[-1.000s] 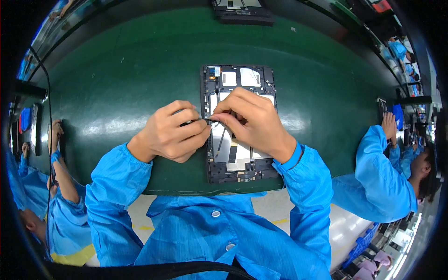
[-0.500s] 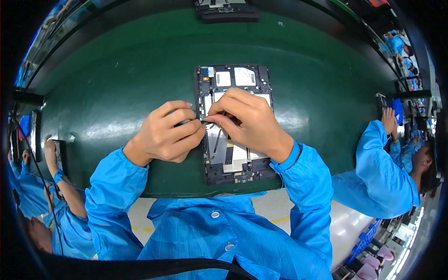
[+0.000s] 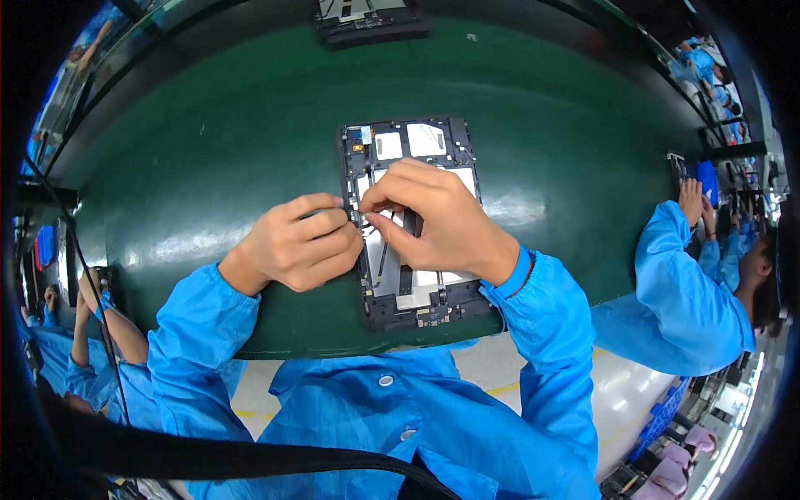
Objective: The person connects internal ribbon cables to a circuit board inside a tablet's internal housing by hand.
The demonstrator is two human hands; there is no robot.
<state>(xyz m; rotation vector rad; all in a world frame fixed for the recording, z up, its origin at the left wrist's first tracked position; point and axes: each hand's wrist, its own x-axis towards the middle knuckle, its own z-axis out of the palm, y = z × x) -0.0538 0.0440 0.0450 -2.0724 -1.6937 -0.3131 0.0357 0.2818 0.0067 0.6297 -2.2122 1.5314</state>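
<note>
An opened tablet (image 3: 387, 317) lies flat on the green bench, its black frame, pale battery panels, dark ribbon cables and small boards exposed. Over its middle, my right hand (image 3: 442, 218) bends so that thumb and index finger close together at the tablet's left edge. Whatever sits between those fingertips is too small to make out. Against that same edge, just outside the frame, my left hand (image 3: 302, 243) is closed with curled fingers. Its fingertips meet near the right hand's pinch, and what they hold is hidden. Both hands cover part of the tablet's middle.
Another opened tablet (image 3: 371, 25) lies at the far edge of the green bench (image 3: 208, 150). Co-workers in blue sleeves sit at the right (image 3: 675, 292) and left (image 3: 125, 333), handling devices. A dark cable (image 3: 79, 250) runs down the left side.
The tablet and bench appear shifted slightly left in the picture. My right hand's thumb and index finger have spread a little. Both hands stay at the tablet's left edge.
</note>
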